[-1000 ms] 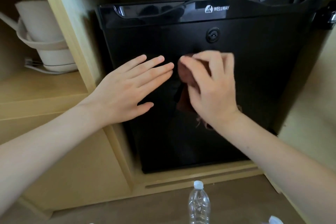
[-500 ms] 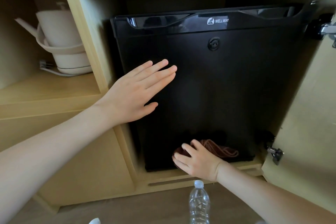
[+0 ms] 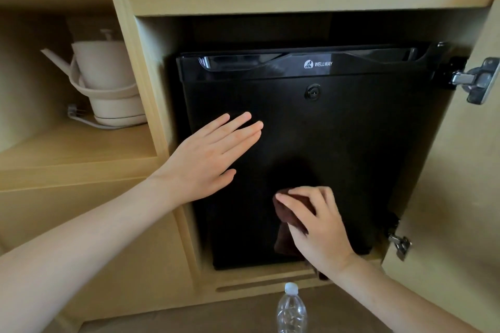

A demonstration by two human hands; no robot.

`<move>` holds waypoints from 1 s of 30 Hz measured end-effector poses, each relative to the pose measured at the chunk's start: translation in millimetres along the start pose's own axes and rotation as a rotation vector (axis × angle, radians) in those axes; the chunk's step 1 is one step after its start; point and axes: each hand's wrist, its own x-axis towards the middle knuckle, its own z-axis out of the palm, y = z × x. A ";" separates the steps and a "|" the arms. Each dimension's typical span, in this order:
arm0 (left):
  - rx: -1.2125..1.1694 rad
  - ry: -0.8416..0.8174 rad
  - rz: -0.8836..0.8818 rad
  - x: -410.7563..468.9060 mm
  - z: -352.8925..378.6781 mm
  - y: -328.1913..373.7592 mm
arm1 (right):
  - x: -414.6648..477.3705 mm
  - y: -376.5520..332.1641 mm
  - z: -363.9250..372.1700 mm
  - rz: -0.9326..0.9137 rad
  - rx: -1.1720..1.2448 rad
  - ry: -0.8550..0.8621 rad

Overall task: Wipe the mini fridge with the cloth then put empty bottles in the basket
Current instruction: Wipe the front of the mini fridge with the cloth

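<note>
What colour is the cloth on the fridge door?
Dark reddish brown cloth, seen in the head view.

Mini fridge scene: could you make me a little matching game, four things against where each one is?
Things:
1. left hand
2. cloth
3. bottle
4. kettle

Places:
A. on the side shelf, left of the fridge
B. flat on the mini fridge door
C. standing on the floor in front
D. under the right hand, low on the door

Pairs: 1-B, 2-D, 3-C, 4-A
</note>
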 end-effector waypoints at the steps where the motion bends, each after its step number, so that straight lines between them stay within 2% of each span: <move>1: 0.000 0.004 0.003 0.1 0.4 -1.3 | 14.6 -2.8 -8.8 0.002 0.008 0.066; 4: 0.003 0.005 0.005 1.2 1.0 -3.9 | 63.5 -10.7 -31.8 0.002 0.017 0.271; 6: 0.003 0.017 -0.018 1.2 1.3 -4.6 | 93.4 -12.9 -41.2 0.017 -0.013 0.347; 11: 0.025 0.075 -0.053 -3.3 3.0 -4.3 | 120.4 -10.7 -31.4 0.143 -0.059 0.308; 14: 0.037 0.104 -0.067 -4.6 -3.6 -11.5 | 119.6 -11.9 -18.6 0.121 -0.098 0.333; 23: 0.039 0.095 -0.055 -13.3 -14.6 -25.4 | 86.9 -31.8 38.6 -0.304 -0.183 0.288; 26: 0.029 0.125 -0.083 -13.2 -8.8 -16.8 | 59.2 -29.8 63.0 -0.479 -0.220 0.217; 30: 0.032 0.131 -0.104 -13.3 -3.9 -9.7 | 13.3 -13.0 86.7 -0.603 -0.283 0.072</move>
